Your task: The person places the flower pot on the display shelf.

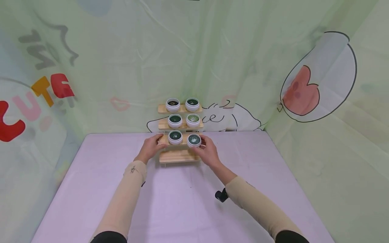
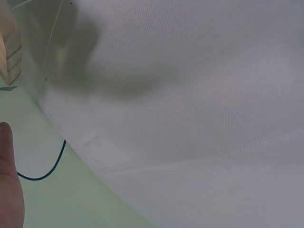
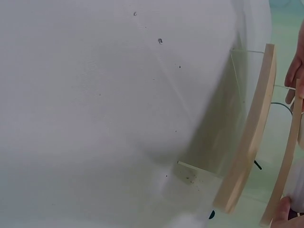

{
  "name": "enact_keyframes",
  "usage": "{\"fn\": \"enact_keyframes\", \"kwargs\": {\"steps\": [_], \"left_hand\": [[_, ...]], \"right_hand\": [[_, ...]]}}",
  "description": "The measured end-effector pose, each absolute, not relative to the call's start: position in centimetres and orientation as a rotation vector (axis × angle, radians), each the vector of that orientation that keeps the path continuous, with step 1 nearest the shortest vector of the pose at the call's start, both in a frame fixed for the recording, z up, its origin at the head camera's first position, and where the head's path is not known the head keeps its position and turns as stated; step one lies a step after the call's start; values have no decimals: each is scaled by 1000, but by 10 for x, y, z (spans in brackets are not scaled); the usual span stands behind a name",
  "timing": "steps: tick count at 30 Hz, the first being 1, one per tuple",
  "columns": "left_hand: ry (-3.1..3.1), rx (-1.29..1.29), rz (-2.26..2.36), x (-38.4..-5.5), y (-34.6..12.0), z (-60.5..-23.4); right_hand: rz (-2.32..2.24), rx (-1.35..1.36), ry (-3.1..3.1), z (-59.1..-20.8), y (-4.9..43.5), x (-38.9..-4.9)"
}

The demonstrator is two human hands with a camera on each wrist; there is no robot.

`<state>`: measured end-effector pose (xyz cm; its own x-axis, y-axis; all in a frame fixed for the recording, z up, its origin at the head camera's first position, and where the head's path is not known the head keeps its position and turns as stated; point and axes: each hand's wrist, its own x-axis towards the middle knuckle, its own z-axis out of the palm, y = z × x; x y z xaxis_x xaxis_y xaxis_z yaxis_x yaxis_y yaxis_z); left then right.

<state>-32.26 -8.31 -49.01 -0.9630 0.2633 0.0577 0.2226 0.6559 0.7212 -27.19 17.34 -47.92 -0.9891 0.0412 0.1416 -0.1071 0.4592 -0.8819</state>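
Note:
A tiered wooden display stand [image 1: 179,157] with clear side panels stands at the table's back edge. My left hand [image 1: 150,147] grips the left end of its second step from the front, thumb in front and fingers behind. At that step's right end, my right hand [image 1: 208,152] holds a small white round jar [image 1: 194,140] with dark green contents between thumb and fingers. Beside it on the step sits another green-filled jar [image 1: 175,137]. In the right wrist view, the held jar [image 3: 296,187] shows partly at the edge, over the step board [image 3: 285,175].
Jars stand in pairs on the upper steps, among them a light green one [image 1: 193,120] and a dark brown one [image 1: 173,105]. The lowest step bears no jar. Behind the lilac-covered table [image 1: 182,199] hangs a printed curtain [image 1: 170,60].

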Motion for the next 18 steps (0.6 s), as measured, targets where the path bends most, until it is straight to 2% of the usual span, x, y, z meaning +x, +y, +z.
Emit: {"fn": "enact_keyframes", "kwargs": {"steps": [18], "left_hand": [[2800,394,1224,-319,-83,-488]], "right_hand": [[1548,68,-2544,-473,166,-282]]}}
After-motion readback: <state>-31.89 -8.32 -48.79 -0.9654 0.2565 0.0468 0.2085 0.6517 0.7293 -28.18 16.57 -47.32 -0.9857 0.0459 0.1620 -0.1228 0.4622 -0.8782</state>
